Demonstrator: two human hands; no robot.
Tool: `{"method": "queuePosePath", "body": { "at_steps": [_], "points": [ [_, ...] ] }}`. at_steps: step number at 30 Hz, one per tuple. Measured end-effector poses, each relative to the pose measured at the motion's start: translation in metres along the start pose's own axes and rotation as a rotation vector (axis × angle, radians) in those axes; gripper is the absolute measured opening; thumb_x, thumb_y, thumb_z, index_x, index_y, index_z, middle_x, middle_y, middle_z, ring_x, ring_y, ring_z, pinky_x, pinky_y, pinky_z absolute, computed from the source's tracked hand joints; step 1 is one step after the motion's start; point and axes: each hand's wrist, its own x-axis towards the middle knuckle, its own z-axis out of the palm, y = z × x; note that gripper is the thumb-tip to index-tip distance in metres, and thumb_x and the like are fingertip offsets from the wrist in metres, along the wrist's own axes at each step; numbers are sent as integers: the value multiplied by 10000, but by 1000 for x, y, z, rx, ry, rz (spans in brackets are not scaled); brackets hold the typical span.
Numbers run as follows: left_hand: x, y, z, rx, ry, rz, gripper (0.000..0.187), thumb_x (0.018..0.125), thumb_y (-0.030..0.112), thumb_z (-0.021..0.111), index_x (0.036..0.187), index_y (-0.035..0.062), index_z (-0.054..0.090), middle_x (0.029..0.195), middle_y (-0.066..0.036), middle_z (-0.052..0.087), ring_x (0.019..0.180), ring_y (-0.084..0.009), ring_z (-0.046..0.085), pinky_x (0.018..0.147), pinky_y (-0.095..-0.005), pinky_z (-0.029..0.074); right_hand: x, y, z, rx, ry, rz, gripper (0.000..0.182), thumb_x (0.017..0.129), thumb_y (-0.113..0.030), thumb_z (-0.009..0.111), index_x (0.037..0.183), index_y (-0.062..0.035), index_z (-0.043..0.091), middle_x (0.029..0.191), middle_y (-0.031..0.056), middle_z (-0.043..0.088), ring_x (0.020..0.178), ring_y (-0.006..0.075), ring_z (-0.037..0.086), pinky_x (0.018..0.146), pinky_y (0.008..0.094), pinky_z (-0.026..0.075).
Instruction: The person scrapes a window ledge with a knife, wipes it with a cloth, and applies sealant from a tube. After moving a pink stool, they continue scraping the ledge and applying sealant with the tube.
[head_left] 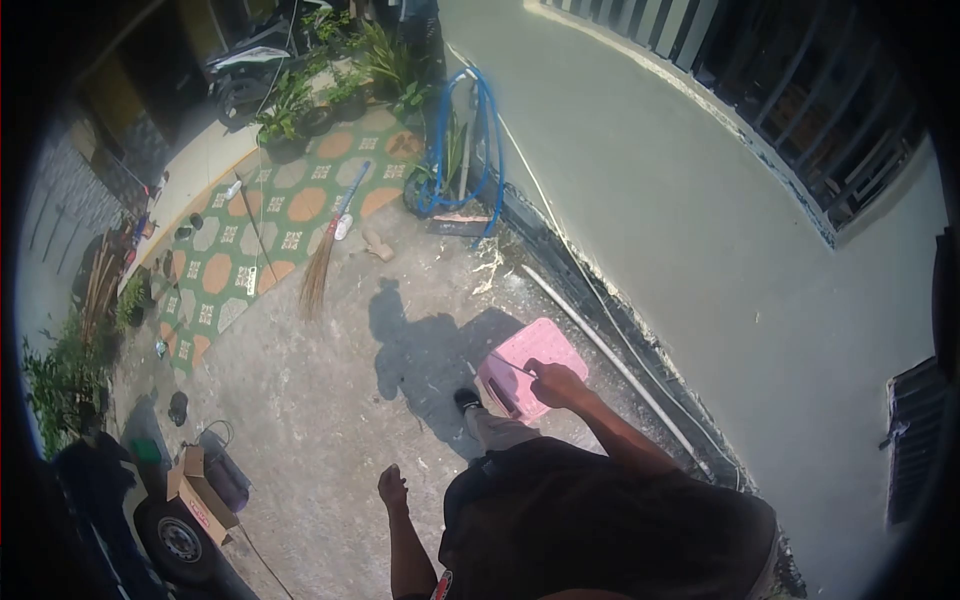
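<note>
My right hand (557, 386) pinching thin rod (514, 366) over pink box (553, 340) on concrete ground (310, 410). Left hand (393, 487) well apart; can't tell whether spread or closed.

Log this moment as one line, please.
right hand: gripping thin rod over pink box, contact unclear | left hand: no held item visible | broom: apart from both hands

Sunlit concrete floor (310, 390); green-orange tiles (217, 272) beyond; grey wall (680, 220) right.
</note>
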Motion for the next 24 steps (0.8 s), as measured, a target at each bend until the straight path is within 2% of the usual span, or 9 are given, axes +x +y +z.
{"method": "queuePosePath", "body": {
  "at_steps": [1, 3, 4, 7, 9, 11, 15, 18, 24],
  "points": [
    [14, -14, -2, 90, -68, 11, 484, 933, 452, 632, 1222, 63, 624, 1085, -74, 656, 847, -238, 656, 598, -357, 507, 11, -3, 0, -5, -21, 24, 414, 854, -178, 555, 1263, -112, 547, 932, 251, 686, 930, 443, 658, 821, 540, 500],
    [13, -13, -3, 180, -94, -203, 471, 942, 437, 622, 1213, 52, 630, 1059, -72, 665, 845, -247, 668, 612, -369, 525, 35, 3, 7, 23, -25, 45, 417, 857, -186, 560, 1268, -115, 549, 948, 253, 684, 942, 434, 660, 824, 533, 500],
    [26, -30, -1, 77, -38, -397, 465, 947, 448, 609, 1188, 53, 649, 1051, -97, 685, 846, -269, 682, 623, -389, 550, 50, 7, 9, 39, -29, 64, 420, 859, -188, 560, 1272, -118, 550, 948, 251, 685, 941, 432, 661, 818, 532, 501],
    [48, -7, -13, 734, -275, -167, 465, 952, 444, 604, 1200, 52, 638, 1079, -102, 677, 855, -276, 681, 631, -402, 548, 106, 23, -3, 48, 16, 113, 429, 864, -200, 561, 1287, -128, 556, 958, 248, 690, 945, 428, 664, 826, 520, 516],
    [68, 31, -16, 912, -308, -84, 466, 956, 442, 600, 1207, 51, 630, 1097, -105, 672, 862, -281, 680, 637, -411, 547, 134, 13, -22, 112, 48, 182, 422, 864, -206, 569, 1276, -119, 578, 995, 242, 695, 959, 420, 666, 849, 518, 520],
    [99, 61, -17, 924, -290, -73, 466, 959, 439, 596, 1215, 50, 623, 1116, -108, 666, 869, -286, 679, 642, -419, 546, 173, 16, -33, 166, 172, 160, 412, 864, -205, 578, 1266, -118, 590, 1010, 232, 697, 978, 415, 664, 861, 518, 516],
    [150, 136, -5, 829, -234, -47, 467, 966, 433, 589, 1231, 49, 608, 1153, -115, 655, 882, -295, 677, 653, -437, 544, 227, 0, -73, 201, 153, 259, 423, 865, -211, 589, 1279, -122, 576, 1025, 232, 695, 1013, 412, 655, 886, 509, 509],
    [192, 199, 28, 758, -241, 26, 469, 971, 429, 584, 1242, 48, 597, 1181, -119, 647, 892, -302, 676, 661, -450, 542, 258, 2, -101, 190, 241, 147, 443, 862, -229, 614, 1289, -132, 550, 975, 225, 702, 947, 420, 669, 833, 525, 519],
    [299, 319, 92, 631, -358, 270, 471, 981, 421, 573, 1266, 46, 574, 1237, -129, 630, 911, -316, 673, 678, -475, 539, 280, 31, -111, 220, 297, 366, 412, 852, -247, 620, 1242, -127, 562, 868, 204, 701, 896, 421, 672, 804, 526, 524]
  ]
}}
